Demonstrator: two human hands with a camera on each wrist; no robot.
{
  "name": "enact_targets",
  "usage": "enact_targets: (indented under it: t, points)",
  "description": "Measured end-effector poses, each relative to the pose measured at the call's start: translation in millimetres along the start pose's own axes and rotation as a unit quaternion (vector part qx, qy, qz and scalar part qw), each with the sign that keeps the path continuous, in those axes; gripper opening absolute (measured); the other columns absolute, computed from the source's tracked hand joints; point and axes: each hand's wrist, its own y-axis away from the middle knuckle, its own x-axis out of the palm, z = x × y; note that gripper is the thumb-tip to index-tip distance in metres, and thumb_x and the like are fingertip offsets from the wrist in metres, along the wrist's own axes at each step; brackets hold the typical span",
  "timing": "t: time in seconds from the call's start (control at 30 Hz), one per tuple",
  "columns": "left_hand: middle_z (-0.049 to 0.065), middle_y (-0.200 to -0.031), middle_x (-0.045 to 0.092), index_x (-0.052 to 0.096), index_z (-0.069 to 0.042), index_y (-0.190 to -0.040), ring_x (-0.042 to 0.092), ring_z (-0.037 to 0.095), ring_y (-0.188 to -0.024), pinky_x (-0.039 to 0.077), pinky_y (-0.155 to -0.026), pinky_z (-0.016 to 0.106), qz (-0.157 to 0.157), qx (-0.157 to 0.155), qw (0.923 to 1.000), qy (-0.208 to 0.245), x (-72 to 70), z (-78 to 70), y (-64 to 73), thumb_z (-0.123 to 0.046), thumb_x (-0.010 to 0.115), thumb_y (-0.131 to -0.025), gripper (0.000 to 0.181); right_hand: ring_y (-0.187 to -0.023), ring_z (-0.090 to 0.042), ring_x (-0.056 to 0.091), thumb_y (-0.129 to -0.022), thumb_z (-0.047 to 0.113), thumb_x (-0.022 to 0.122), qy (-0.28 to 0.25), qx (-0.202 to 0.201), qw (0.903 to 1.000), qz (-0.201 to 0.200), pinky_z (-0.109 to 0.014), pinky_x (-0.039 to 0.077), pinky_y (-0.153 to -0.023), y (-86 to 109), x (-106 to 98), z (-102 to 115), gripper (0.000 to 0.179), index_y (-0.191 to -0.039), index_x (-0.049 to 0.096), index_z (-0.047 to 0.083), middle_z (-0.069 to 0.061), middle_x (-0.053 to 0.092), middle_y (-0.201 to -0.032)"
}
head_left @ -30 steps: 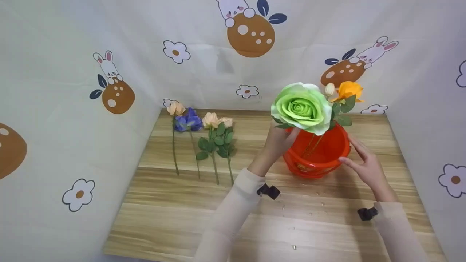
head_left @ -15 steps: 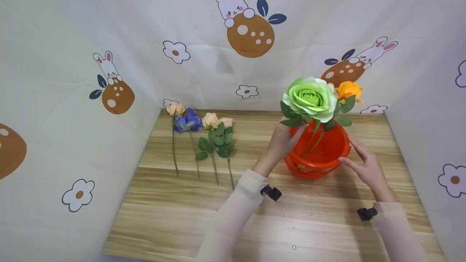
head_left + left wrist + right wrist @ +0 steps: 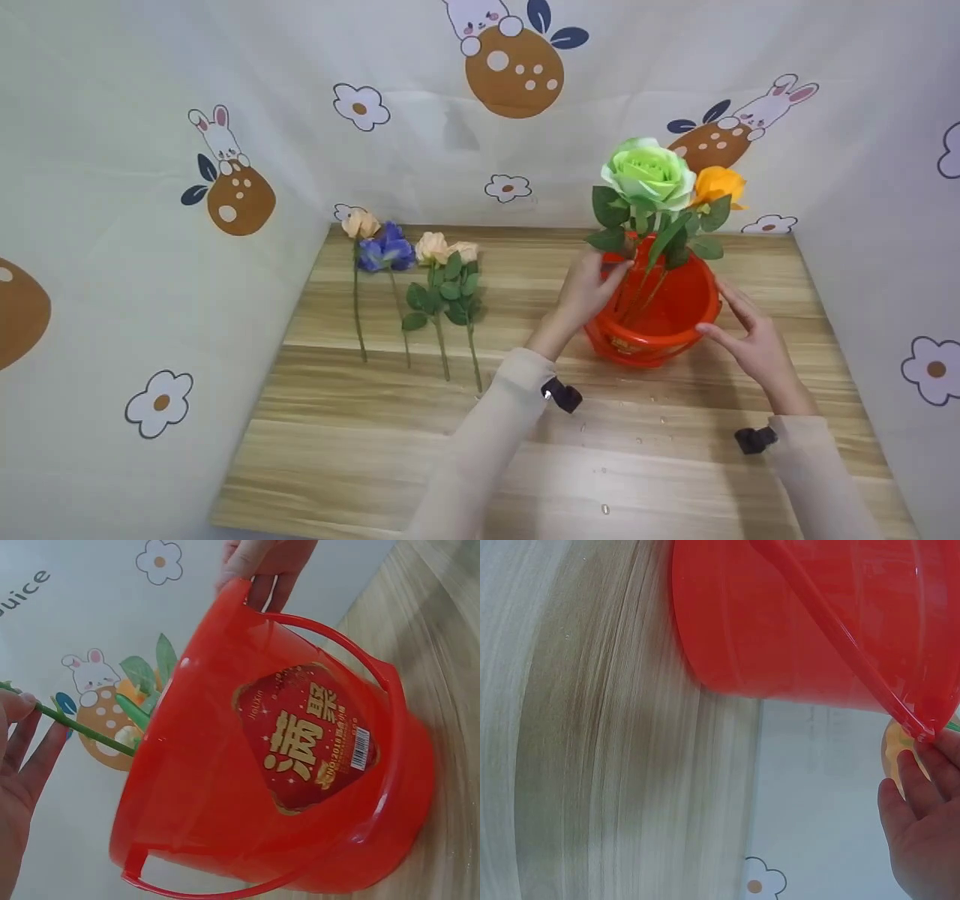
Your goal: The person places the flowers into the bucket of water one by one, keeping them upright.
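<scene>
My left hand (image 3: 589,289) pinches the stem of a green rose (image 3: 649,174), which stands upright over a red bucket (image 3: 626,352). In the left wrist view, the pinched green stem (image 3: 101,739) slants behind the bucket's rim. My right hand (image 3: 757,349) rests against the bucket's right side, thumb and fairly straight fingers touching near the rim. The right wrist view has its fingers (image 3: 922,791) at the handle's joint. An orange rose (image 3: 720,186) stands in the bucket, to the right of the green one. The lower stem ends are hard to make out.
On the wooden table (image 3: 360,450), to the left, lie several flowers: a peach rose (image 3: 361,223), a purple flower (image 3: 388,247) and other peach roses (image 3: 433,247) with leaves. Small water drops (image 3: 605,509) dot the front. Patterned cloth (image 3: 420,165) encloses the back and sides.
My left hand has shifted slightly right and back with the green rose, which has turned from facing up to more upright, showing its leaves and stem. My right hand and the bucket stay put.
</scene>
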Motion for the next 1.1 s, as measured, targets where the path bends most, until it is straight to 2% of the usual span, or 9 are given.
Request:
enact_targets:
  t: [0.13, 0.3, 0.47, 0.77, 1.0, 1.1]
  points:
    - [0.012, -0.103, 0.063, 0.058, 0.001, -0.108, 0.062, 0.017, -0.095, 0.046, -0.086, 0.011, -0.003, -0.007, 1.0, -0.002, 5.6, 5.8, -1.7, -0.012, 0.064, -0.089, 0.024, -0.133, 0.0, 0.034, -0.08, 0.009, 0.074, 0.001, 0.002, 1.0, 0.001, -0.004, 0.029, -0.1, -0.2, -0.7, 0.6, 0.069, -0.141, 0.042, 0.008, -0.02, 0.038, -0.146]
    - [0.014, -0.103, 0.062, 0.055, 0.003, -0.112, 0.063, 0.018, -0.094, 0.049, -0.076, 0.009, 0.004, -0.024, 0.9991, 0.033, 12.5, 12.9, -4.3, -0.005, 0.064, -0.088, 0.026, -0.132, 0.001, 0.034, -0.08, 0.01, 0.074, 0.005, 0.007, 1.0, 0.002, -0.004, 0.029, -0.1, -0.7, -1.1, 1.2, 0.069, -0.141, 0.042, 0.009, -0.019, 0.038, -0.146]
    - [0.013, -0.104, 0.061, 0.052, 0.001, -0.114, 0.062, 0.017, -0.091, 0.05, -0.07, 0.008, 0.011, -0.038, 0.9983, 0.043, 19.3, 19.8, -2.9, -0.002, 0.063, -0.088, 0.028, -0.132, 0.002, 0.034, -0.08, 0.009, 0.074, 0.002, 0.0, 1.0, 0.001, -0.004, 0.029, -0.1, -0.4, -0.9, 0.5, 0.069, -0.141, 0.043, 0.008, -0.02, 0.038, -0.145]
    - [0.01, -0.105, 0.062, 0.053, -0.002, -0.114, 0.062, 0.012, -0.089, 0.049, -0.07, 0.008, 0.0, -0.047, 0.9987, 0.023, 25.9, 28.8, 1.2, -0.001, 0.064, -0.087, 0.029, -0.134, -0.003, 0.035, -0.08, 0.01, 0.074, 0.005, 0.004, 1.0, 0.001, -0.004, 0.029, -0.1, 0.3, 0.0, 0.8, 0.068, -0.141, 0.043, 0.01, -0.019, 0.039, -0.145]
    - [0.009, -0.103, 0.062, 0.054, -0.003, -0.114, 0.062, 0.01, -0.09, 0.049, -0.071, 0.007, -0.004, -0.054, 0.998, 0.034, 25.8, 28.6, 0.5, 0.0, 0.063, -0.087, 0.028, -0.136, -0.01, 0.034, -0.08, 0.011, 0.074, 0.005, 0.012, 0.9999, 0.003, -0.004, 0.029, -0.1, 0.2, -0.3, 2.0, 0.069, -0.141, 0.043, 0.009, -0.02, 0.039, -0.145]
    - [0.009, -0.105, 0.062, 0.055, -0.004, -0.116, 0.062, 0.009, -0.091, 0.049, -0.071, 0.008, -0.002, -0.055, 0.9977, 0.04, 25.4, 28.2, 0.1, -0.001, 0.062, -0.088, 0.029, -0.136, -0.008, 0.034, -0.08, 0.011, 0.074, 0.005, 0.017, 0.9998, 0.002, -0.005, 0.029, -0.101, 0.1, -0.7, 2.4, 0.069, -0.141, 0.043, 0.009, -0.019, 0.038, -0.146]
